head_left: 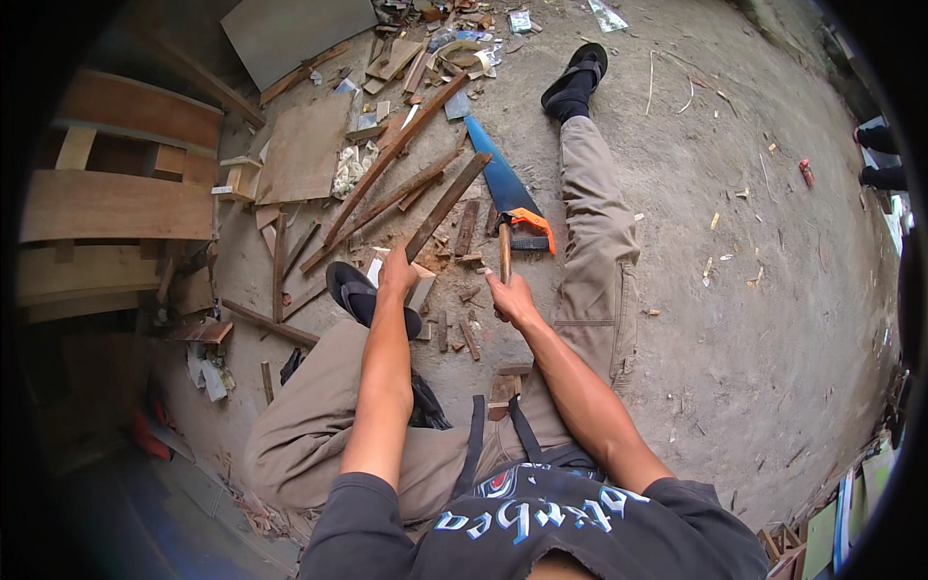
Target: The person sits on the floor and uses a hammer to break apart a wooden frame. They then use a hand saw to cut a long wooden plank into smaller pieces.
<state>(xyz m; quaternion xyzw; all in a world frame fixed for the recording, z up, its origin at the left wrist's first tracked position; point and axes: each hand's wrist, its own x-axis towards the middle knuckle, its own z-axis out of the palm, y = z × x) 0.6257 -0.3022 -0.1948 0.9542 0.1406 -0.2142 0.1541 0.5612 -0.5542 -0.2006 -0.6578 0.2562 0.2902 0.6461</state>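
My left hand (396,272) is closed round the near end of a brown wooden batten (450,205), which slants up and away to the right. A pale wood block (421,286) lies beside that hand. My right hand (510,299) grips a round wooden tool handle (505,253) pointing away from me; I cannot make out the tool's head. Just past it, a handsaw (501,172) with a blue blade and orange grip lies on the ground. Short wood offcuts (470,338) are scattered between my legs.
Long wooden strips (394,159) and a plywood sheet (303,147) lie ahead to the left. Wooden furniture frames (121,205) stand at the left. Scrap wood and litter (464,43) pile up at the far side. Another person's feet (880,159) show at the right edge.
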